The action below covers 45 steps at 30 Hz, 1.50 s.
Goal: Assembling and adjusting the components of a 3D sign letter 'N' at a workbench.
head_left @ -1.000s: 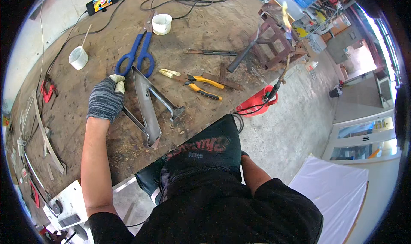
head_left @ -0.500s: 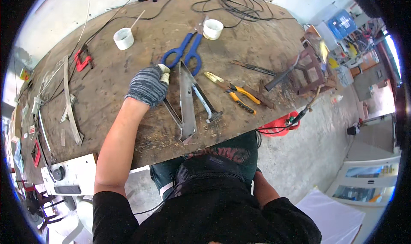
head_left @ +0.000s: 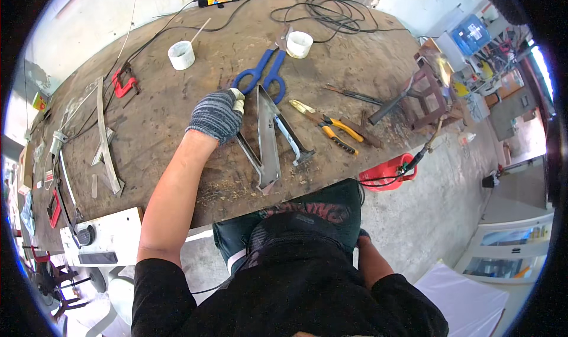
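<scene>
My left hand (head_left: pixel 216 117), in a grey striped knit glove with pale fingertips, is curled closed at the upper end of a thin side bar of a welded steel bracket (head_left: pixel 267 142). The bracket has a flat channel and slanting legs. Its tip lies close to blue-handled tin snips (head_left: pixel 256 71). Pliers with yellow and black grips (head_left: pixel 337 134) lie to the right of it. Low beside my right leg, only a sliver of my right hand (head_left: pixel 364 234) shows; its fingers are hidden.
Two white cups (head_left: pixel 181 55) (head_left: pixel 299 44) stand on the wooden table. A red clamp (head_left: pixel 124 81) and metal strips (head_left: pixel 105 142) lie left. A welding electrode holder (head_left: pixel 387 109) rests by a brown metal frame (head_left: pixel 429 97). Black cable (head_left: pixel 337 14) coils behind; a red bucket (head_left: pixel 390 174) stands below.
The whole view has shifted slightly, moving the table and things a little to the right in the picture. My left hand stays at the bracket, its grip looking the same.
</scene>
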Each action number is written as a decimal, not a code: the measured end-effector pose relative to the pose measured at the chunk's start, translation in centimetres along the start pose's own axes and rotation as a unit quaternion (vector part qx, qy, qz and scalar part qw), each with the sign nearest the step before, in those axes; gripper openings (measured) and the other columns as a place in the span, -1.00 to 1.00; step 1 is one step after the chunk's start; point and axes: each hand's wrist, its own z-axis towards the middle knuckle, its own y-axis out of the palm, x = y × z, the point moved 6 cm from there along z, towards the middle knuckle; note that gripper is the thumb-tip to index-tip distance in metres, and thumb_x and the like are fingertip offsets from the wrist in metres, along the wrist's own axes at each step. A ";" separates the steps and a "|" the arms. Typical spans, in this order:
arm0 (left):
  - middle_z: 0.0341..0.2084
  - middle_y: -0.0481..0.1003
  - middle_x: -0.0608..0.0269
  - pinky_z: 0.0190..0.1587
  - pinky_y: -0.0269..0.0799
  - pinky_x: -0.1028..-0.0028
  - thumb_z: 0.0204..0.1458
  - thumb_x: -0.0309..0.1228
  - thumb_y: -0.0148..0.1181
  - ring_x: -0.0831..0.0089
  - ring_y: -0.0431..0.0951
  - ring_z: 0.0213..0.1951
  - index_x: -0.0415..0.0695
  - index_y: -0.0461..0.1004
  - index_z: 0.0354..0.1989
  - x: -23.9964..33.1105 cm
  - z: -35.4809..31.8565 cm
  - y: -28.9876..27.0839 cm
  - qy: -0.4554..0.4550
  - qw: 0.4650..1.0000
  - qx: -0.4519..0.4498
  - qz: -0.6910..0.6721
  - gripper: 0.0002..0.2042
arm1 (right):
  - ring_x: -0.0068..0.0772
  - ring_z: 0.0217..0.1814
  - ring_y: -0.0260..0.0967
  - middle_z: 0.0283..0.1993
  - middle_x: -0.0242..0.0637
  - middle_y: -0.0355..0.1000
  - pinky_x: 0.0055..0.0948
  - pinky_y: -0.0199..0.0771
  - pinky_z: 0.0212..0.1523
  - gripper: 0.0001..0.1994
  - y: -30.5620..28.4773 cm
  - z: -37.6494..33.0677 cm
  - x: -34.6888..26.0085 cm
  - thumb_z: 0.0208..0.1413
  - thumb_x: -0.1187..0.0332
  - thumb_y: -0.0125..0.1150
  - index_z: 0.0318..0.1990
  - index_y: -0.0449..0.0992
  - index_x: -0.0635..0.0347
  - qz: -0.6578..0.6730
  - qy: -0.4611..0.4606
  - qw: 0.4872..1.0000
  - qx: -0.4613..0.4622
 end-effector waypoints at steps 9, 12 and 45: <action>-0.29 0.61 -0.07 -0.11 0.51 0.23 0.13 -0.33 0.14 0.05 0.63 -0.21 -0.12 0.59 -0.11 2.4 0.1 -0.9 -0.010 0.995 0.002 0.102 -0.78 | -0.31 -0.49 0.49 -0.56 -0.18 0.51 -0.25 0.45 -0.40 -0.62 -9.1 -7.3 -32.7 0.17 0.02 0.24 -0.43 0.60 0.19 -0.193 -0.100 0.940 0.264; -0.32 0.61 -0.06 -0.12 0.51 0.24 0.15 -0.32 0.13 0.06 0.63 -0.23 -0.11 0.59 -0.12 1.9 0.6 -0.4 0.014 0.995 0.005 0.101 -0.78 | -0.35 -0.46 0.43 -0.49 -0.24 0.51 -0.28 0.40 -0.35 -0.61 -11.8 -16.0 -46.8 0.20 -0.02 0.23 -0.35 0.58 0.18 -0.099 -0.207 0.906 0.356; -0.22 0.61 -0.06 -0.03 0.50 0.20 0.17 -0.29 0.11 0.03 0.62 -0.13 -0.08 0.60 -0.12 2.3 0.2 -0.5 0.001 0.997 0.011 0.081 -0.77 | 0.10 0.23 0.38 0.12 0.09 0.49 -0.16 0.28 0.25 -0.19 -16.1 -7.0 -67.8 -0.01 -0.38 0.15 0.06 0.56 0.27 0.036 -0.198 0.924 0.326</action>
